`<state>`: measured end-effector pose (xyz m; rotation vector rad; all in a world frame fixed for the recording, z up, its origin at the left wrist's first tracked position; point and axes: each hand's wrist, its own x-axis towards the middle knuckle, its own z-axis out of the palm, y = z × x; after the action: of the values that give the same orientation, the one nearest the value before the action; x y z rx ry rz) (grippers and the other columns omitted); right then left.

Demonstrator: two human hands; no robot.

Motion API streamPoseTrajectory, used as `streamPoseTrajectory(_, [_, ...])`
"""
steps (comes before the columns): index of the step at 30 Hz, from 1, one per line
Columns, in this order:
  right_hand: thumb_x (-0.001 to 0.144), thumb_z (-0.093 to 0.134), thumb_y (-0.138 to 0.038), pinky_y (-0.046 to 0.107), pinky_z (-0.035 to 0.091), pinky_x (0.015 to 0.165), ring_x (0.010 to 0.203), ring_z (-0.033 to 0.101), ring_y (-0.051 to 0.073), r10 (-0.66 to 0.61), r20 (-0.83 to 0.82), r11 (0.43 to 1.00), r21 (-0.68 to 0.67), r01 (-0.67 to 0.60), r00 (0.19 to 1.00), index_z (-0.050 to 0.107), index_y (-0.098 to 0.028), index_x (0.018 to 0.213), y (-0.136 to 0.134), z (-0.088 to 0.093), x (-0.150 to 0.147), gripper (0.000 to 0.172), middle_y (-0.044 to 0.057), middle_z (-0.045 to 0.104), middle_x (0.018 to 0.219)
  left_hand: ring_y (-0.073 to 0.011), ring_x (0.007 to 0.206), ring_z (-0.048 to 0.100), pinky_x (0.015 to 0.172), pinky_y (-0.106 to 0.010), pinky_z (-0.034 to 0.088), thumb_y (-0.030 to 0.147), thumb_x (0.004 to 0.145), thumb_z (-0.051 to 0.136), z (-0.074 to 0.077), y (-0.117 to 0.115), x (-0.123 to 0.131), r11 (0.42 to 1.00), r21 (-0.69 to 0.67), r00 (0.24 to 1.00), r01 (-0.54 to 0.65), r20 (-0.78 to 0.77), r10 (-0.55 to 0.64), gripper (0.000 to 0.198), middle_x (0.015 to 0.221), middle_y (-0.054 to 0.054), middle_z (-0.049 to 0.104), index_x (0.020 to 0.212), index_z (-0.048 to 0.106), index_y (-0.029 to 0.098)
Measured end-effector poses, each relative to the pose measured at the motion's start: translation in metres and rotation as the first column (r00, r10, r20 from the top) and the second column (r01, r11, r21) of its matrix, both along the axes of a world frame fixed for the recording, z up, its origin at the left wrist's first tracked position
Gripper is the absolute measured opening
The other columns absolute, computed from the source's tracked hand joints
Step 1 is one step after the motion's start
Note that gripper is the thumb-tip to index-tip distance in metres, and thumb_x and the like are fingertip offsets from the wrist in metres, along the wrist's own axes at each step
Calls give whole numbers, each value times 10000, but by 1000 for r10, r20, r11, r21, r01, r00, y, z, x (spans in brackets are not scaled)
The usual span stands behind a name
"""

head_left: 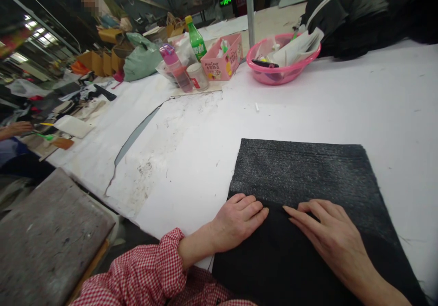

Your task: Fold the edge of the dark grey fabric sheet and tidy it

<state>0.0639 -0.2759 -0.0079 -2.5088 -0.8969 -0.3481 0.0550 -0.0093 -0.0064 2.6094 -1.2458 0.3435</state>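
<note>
Left grip (239,221) flattish, right grip (333,230) narrow; both touching black fabric (277,260).

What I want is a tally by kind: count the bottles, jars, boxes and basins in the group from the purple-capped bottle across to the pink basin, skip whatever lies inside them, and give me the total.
Bottles: 2 (green bottle, purple-capped bottle)
Jars: 1 (white jar)
Boxes: 1 (pink box)
Basins: 1 (pink basin)
Total: 5
</note>
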Motion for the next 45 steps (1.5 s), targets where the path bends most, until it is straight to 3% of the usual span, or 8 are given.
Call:
streamPoseTrajectory(9, [998,451,-223,382,380,868,964,533,208,76,-28,997,11,-76,997,648,-220,1132,23,4,4,239,33,621,974,-192,1093,568,923,-356,490,154,960,498,3,0,1,1000,-23,1000,6,6,-6,244,1123,-61,661,1176,610,139])
streamPoseTrajectory(16, [963,531,-174,356,369,805,901,532,186,-1,-75,997,79,7,997,648,-214,1050,34,4,6,152,7,627,930,-184,1103,564,920,-355,489,165,976,474,2,1,1,1000,-15,1000,0,-16,0,251,1125,-68,663,1189,606,149])
streamPoseTrajectory(28, [998,433,-206,384,379,852,965,526,216,72,-82,994,87,-65,994,647,-237,1126,27,-1,5,251,50,615,985,-192,1088,547,916,-354,480,149,971,485,3,0,1,1000,-1,1000,-4,-26,4,290,1129,-54,653,1247,563,106])
streamPoseTrajectory(45, [991,433,-182,397,388,843,965,511,219,72,-54,997,20,-71,996,627,-219,1181,10,-3,1,274,58,582,998,-209,1059,537,912,-392,430,162,998,413,16,-5,8,978,197,998,62,-45,-54,352,1122,-77,601,1340,474,103])
